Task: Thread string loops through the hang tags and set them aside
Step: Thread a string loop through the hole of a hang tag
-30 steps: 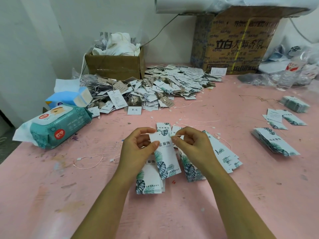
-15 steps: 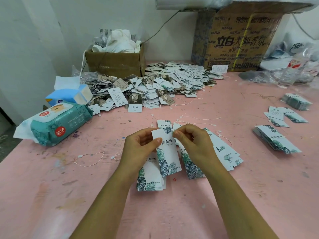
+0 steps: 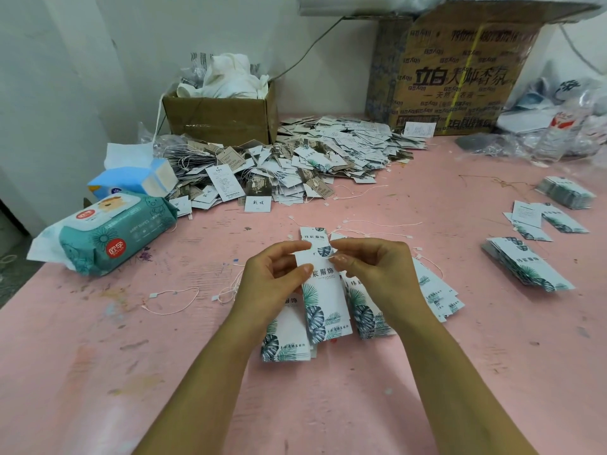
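L hand (image 3: 272, 284): centre frame, thumb pressed across face of hang tag (image 3: 323, 300), fingers curled behind it, firm grip
R hand (image 3: 377, 274): just right of it, fingers curled, thumb + forefinger tips pinching the tag's top edge; can't tell if there's a string between them
hang tag: centre frame, held off the pink table (image 3: 98, 372) btwn both hands, leaf print at lower end
tag stack (image 3: 285, 344): flat on table below L hand, partly hidden by it
fanned tags (image 3: 437, 290): spread out under and right of R hand
string loop (image 3: 170, 302): loose, left of L hand; more strings (image 3: 377, 224) just above the hands
tag heap (image 3: 295, 162): upper centre, strung, in front of small carton (image 3: 220, 116)
wipes pack (image 3: 115, 234): left side, teal, beside blue tissue box (image 3: 138, 180)
big carton (image 3: 460, 77): upper right
side stacks (image 3: 525, 264): right edge, well apart from hands
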The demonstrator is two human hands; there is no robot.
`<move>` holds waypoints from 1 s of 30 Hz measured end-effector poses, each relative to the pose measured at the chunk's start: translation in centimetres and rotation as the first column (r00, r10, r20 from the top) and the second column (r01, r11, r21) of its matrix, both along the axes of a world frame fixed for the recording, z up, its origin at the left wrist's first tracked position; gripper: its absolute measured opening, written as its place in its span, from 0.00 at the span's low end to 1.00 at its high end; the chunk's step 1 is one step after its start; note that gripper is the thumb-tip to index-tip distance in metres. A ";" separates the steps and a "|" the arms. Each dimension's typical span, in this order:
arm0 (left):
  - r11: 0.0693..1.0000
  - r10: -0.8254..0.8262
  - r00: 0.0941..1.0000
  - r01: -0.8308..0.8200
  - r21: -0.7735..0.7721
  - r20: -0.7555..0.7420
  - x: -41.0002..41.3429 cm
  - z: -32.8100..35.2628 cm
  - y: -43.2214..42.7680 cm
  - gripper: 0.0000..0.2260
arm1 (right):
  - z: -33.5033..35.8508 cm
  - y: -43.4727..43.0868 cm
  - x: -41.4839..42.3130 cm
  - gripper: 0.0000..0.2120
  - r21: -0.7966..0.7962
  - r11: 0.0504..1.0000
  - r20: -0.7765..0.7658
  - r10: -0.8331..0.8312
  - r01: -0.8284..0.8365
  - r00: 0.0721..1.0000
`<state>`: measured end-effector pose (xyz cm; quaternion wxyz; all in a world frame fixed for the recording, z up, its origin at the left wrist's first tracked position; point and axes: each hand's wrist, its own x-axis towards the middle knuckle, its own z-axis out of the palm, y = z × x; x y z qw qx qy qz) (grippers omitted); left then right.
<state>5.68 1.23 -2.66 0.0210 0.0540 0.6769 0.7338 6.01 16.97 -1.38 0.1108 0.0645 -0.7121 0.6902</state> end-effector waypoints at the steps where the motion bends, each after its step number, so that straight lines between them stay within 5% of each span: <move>1: 1.000 -0.002 1.000 0.002 -0.001 0.001 0.0 0.0 0.0 0.13 | -0.1 0.0 -0.1 0.12 0.038 0.999 0.003 -0.027 0.027 1.000; 5: 1.000 -0.002 1.000 0.002 -0.008 -0.002 0.0 0.0 0.0 0.13 | -0.5 -0.1 -0.4 0.15 0.245 0.964 -0.050 -0.091 0.100 0.995; 10: 1.000 -0.001 1.000 0.001 -0.013 -0.021 0.1 0.1 0.1 0.13 | -0.7 -0.2 -0.5 0.08 0.439 0.894 -0.103 -0.048 0.089 0.993; 16: 1.000 -0.015 0.999 0.014 -0.011 -0.044 0.2 0.2 0.1 0.14 | -0.7 -0.4 -0.5 0.12 0.481 0.866 -0.165 -0.064 0.137 0.984; 25: 0.999 -0.046 0.995 0.045 -0.023 -0.087 0.3 0.2 0.3 0.16 | -1.2 -1.0 -0.5 0.02 0.531 0.776 -0.386 -0.135 0.340 0.912; 30: 0.997 -0.069 0.993 0.067 -0.022 -0.096 0.4 0.2 0.4 0.14 | -1.6 -1.5 -0.4 0.03 0.539 0.784 -0.369 -0.107 0.307 0.923</move>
